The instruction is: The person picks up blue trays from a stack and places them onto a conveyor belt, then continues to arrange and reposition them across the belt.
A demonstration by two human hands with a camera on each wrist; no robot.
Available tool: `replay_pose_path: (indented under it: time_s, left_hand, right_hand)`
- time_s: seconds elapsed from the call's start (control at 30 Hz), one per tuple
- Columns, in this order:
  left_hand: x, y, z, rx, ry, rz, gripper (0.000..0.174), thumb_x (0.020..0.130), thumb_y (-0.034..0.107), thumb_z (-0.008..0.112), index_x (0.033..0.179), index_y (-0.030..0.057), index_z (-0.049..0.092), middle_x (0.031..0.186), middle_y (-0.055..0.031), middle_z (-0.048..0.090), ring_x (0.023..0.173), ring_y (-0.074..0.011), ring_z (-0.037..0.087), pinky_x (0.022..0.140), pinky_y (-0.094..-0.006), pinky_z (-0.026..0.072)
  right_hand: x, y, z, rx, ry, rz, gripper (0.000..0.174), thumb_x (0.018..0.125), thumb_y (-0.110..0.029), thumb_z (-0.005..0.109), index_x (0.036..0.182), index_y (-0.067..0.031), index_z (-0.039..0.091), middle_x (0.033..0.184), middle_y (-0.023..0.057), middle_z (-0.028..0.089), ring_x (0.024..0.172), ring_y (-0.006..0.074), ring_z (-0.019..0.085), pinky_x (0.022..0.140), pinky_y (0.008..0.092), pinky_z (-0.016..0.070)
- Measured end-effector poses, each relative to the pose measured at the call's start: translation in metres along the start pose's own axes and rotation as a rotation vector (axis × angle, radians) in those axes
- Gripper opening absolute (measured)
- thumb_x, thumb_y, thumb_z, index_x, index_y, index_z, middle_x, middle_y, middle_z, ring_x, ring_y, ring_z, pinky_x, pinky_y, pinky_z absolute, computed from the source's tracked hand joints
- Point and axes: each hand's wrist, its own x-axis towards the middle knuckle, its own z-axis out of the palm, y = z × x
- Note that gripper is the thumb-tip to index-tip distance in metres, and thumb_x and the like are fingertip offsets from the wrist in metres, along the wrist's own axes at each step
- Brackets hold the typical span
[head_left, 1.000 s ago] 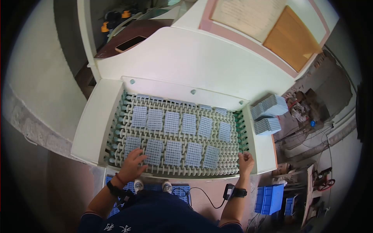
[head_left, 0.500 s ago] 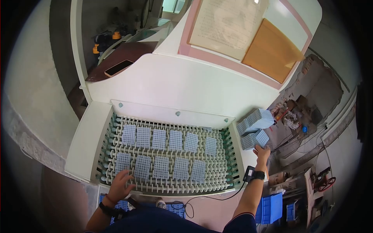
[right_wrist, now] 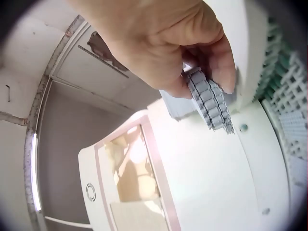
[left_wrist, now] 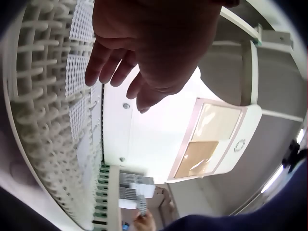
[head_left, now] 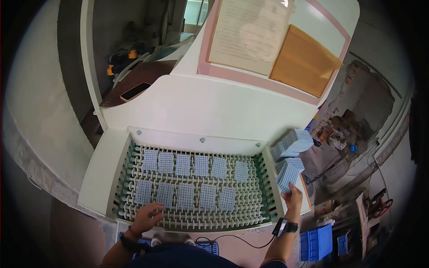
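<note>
While the right hand [head_left: 292, 199] pinches several blue-grey gridded rectangular sheets [right_wrist: 209, 102] beside similar stacks [head_left: 297, 141], the empty left hand [head_left: 146, 219], fingers loose, hangs by the white roller conveyor [head_left: 246, 192]. An uneven pinch could let outer sheets slip.

Matt, ridged sheets [head_left: 185, 195]; smooth panel [head_left: 210, 109].

the right grip [right_wrist: 168, 41] pinches grey gridded tiles [right_wrist: 210, 102].

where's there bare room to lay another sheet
Bare rollers lie right of the near row of sheets, toward the right ledge. The left ledge, beside the rollers, is bare too. Crowded: within that row and the far row, and the right ledge around the stacks.
</note>
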Motion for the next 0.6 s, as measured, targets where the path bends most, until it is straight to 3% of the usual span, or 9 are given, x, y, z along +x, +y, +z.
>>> replay_pose_path:
  time_s: [0.03,0.07,0.13,0.23,0.3,0.37,0.5,0.57,0.6]
  left_hand:
    - [0.004,-0.002,0.003,-0.303,-0.052,-0.127,0.028,0.081,0.012,0.063,0.107,0.0026,0.056,0.116,-0.0133,0.054,0.108,-0.0265,0.052,0.091,-0.0382,0.0435]
    - [0.009,0.001,0.007,-0.296,-0.047,-0.143,0.028,0.081,0.012,0.063,0.107,0.0026,0.056,0.116,-0.0133,0.054,0.108,-0.0265,0.052,0.091,-0.0382,0.0435]
    - [0.019,0.013,0.019,-0.864,-0.235,-0.244,0.031,0.088,0.011,0.052,0.117,-0.0010,0.048,0.119,-0.0133,0.052,0.112,-0.0241,0.050,0.093,-0.0388,0.0434]
    - [0.029,0.012,0.046,-1.124,-0.441,-0.363,0.034,0.090,0.009,0.045,0.122,-0.0033,0.041,0.119,-0.0158,0.051,0.113,-0.0264,0.049,0.092,-0.0391,0.0446]
    - [0.031,0.007,0.065,-1.228,-0.459,-0.413,0.037,0.089,0.010,0.045,0.124,-0.0025,0.039,0.120,-0.0164,0.050,0.113,-0.0269,0.050,0.094,-0.0404,0.0428]
    - [0.032,-0.003,0.068,-1.328,-0.479,-0.459,0.040,0.089,0.010,0.046,0.126,-0.0018,0.037,0.121,-0.0169,0.049,0.113,-0.0275,0.050,0.096,-0.0417,0.0411]
    - [0.027,-0.013,0.059,-1.153,-0.248,-0.495,0.041,0.084,0.003,0.047,0.124,-0.0021,0.039,0.120,-0.0155,0.050,0.110,-0.0284,0.052,0.094,-0.0424,0.0423]
    - [0.023,-0.029,0.056,-1.166,-0.195,-0.463,0.040,0.084,0.001,0.048,0.123,-0.0020,0.041,0.119,-0.0153,0.052,0.109,-0.0286,0.053,0.093,-0.0424,0.0433]
    - [0.022,-0.031,0.054,-1.167,-0.197,-0.461,0.040,0.084,0.001,0.048,0.123,-0.0020,0.041,0.119,-0.0153,0.052,0.109,-0.0286,0.053,0.093,-0.0424,0.0433]
  right_hand:
    - [-0.026,0.010,0.012,0.006,-0.066,-0.010,0.020,0.085,-0.014,0.058,0.093,0.0036,0.056,0.076,0.0071,0.060,0.056,0.0167,0.058,0.047,0.0308,0.0546]
    - [-0.052,0.020,0.027,0.013,-0.149,0.015,0.022,0.085,-0.013,0.058,0.096,0.0046,0.056,0.080,0.0087,0.061,0.059,0.0170,0.060,0.049,0.0304,0.0551]
    - [-0.096,0.050,0.059,0.023,-0.309,0.135,0.025,0.085,-0.013,0.058,0.100,0.0066,0.056,0.086,0.0115,0.063,0.065,0.0186,0.063,0.051,0.0300,0.0561]
    - [-0.141,0.109,0.102,0.074,-0.578,0.380,0.028,0.086,-0.012,0.057,0.104,0.0085,0.054,0.092,0.0132,0.063,0.071,0.0194,0.064,0.055,0.0296,0.0569]
    - [-0.168,0.130,0.136,-0.068,-0.705,0.476,0.032,0.085,-0.014,0.059,0.107,0.0086,0.053,0.093,0.0130,0.063,0.077,0.0196,0.063,0.059,0.0286,0.0557]
    - [-0.187,0.152,0.157,-0.198,-0.826,0.433,0.036,0.084,-0.018,0.062,0.107,0.0078,0.054,0.094,0.0112,0.063,0.078,0.0190,0.063,0.063,0.0266,0.0534]
    - [-0.192,0.146,0.173,-0.405,-0.826,0.298,0.035,0.083,-0.021,0.064,0.104,0.0052,0.056,0.091,0.0090,0.064,0.075,0.0156,0.063,0.064,0.0250,0.0512]
    - [-0.190,0.134,0.178,-0.792,-0.789,-0.085,0.029,0.082,-0.021,0.065,0.097,0.0030,0.058,0.086,0.0082,0.065,0.072,0.0122,0.062,0.062,0.0248,0.0507]
    - [-0.189,0.134,0.179,-0.750,-0.837,-0.091,0.025,0.082,-0.020,0.065,0.091,0.0023,0.060,0.078,0.0071,0.064,0.065,0.0101,0.061,0.058,0.0242,0.0494]
